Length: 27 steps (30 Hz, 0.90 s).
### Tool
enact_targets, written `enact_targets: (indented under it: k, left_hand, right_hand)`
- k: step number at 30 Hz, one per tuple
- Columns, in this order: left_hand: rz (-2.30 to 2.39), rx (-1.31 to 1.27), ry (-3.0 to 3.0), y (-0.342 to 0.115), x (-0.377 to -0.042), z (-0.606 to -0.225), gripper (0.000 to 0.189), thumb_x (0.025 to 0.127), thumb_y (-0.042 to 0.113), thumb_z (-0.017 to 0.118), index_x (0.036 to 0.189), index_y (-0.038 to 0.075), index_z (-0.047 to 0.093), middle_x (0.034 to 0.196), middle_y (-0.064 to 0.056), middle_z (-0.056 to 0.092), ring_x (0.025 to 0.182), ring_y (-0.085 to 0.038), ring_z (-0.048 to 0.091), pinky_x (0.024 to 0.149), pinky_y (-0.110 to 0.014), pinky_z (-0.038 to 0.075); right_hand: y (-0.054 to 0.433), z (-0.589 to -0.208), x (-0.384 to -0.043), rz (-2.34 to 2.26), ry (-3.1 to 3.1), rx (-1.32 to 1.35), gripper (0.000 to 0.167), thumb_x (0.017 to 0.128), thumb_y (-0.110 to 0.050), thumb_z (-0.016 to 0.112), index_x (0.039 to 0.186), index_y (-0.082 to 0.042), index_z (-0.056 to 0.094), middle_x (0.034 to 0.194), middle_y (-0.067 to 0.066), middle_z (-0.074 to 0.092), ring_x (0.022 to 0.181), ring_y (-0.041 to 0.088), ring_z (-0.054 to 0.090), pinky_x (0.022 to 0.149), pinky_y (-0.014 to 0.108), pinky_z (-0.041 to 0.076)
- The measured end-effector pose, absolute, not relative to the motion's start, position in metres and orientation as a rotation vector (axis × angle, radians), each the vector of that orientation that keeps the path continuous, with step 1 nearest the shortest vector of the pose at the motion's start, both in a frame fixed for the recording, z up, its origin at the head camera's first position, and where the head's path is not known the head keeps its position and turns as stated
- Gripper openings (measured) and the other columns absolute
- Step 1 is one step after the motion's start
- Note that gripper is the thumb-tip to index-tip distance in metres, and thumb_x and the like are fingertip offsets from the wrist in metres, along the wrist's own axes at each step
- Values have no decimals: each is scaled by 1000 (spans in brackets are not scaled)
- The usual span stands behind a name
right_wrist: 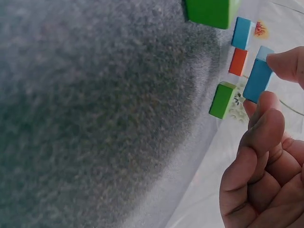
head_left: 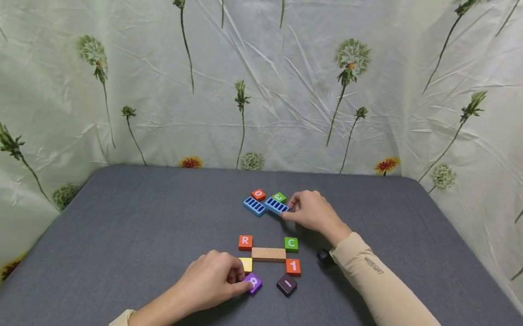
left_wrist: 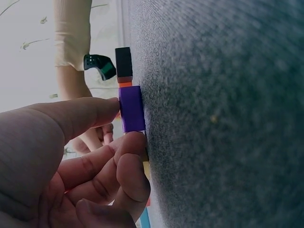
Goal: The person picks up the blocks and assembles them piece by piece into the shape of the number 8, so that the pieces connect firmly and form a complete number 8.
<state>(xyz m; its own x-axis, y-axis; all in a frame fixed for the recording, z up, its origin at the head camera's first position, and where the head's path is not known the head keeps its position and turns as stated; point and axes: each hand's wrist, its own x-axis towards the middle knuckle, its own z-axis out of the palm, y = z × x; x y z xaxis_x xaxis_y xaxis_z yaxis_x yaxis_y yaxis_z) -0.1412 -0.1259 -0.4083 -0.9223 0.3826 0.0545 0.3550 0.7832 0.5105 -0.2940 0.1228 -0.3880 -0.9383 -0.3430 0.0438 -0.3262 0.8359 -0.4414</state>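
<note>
My left hand point(head_left: 211, 283) pinches a purple block point(head_left: 253, 283) with a white character on top, thumb on its upper face. In the left wrist view the purple block point(left_wrist: 132, 109) sits right at the cloth, my fingertips at its near end. Farther back, my right hand point(head_left: 314, 212) grips one end of a light blue block point(head_left: 277, 206) with dark bars between thumb and fingers. The right wrist view has this blue block point(right_wrist: 258, 80) raised above the cloth. Just beyond it lies a green block point(head_left: 279, 197), and a second barred blue block point(head_left: 254, 206) lies left of it.
A plain wooden bar point(head_left: 269, 254) lies between a red R block point(head_left: 245, 242), a green C block point(head_left: 291, 244), a red 1 block point(head_left: 293, 267) and a partly hidden yellow block point(head_left: 246, 264). A dark block point(head_left: 286, 285) is nearest me. Another red block point(head_left: 258, 194) lies at the back.
</note>
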Motion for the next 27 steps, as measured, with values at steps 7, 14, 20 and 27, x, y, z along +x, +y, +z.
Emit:
enact_targets:
  k: [7,14,20,27]
  left_hand:
    - [827,608,2920,-126,-141,-409,29,87,35,89,72,25,66,62,16,55,58,-1,47,53,-25,37]
    - [828,590,2912,-126,-141,-408,28,87,34,89,72,25,66,62,15,55,59,-2,48,54,-25,37]
    - [827,592,2909,-126,-141,-408,28,87,35,89,73,24,67,63,15,55,59,-2,48,54,-25,37]
    - [842,607,2908,-127,-142,-409,27,87,35,88,73,24,68,63,15,56,58,-1,48,54,-25,38]
  right_hand:
    - [132,-383,-285,-747,2946,-623,26,92,-30,83,97,-7,74,69,-2,58,60,9,49,57,26,37]
    - [138,-377,-276,-801,2903,-710,25,92,-29,83,97,-7,74,68,-4,59,58,8,48,57,25,37]
    - [141,-375,-265,-817,2852,-744,24,92,-29,82,96,-7,73,65,-6,57,56,7,47,55,24,35]
    - [144,-374,-250,-805,2831,-791,23,91,-29,83,97,-8,73,64,-7,55,58,6,46,55,24,33]
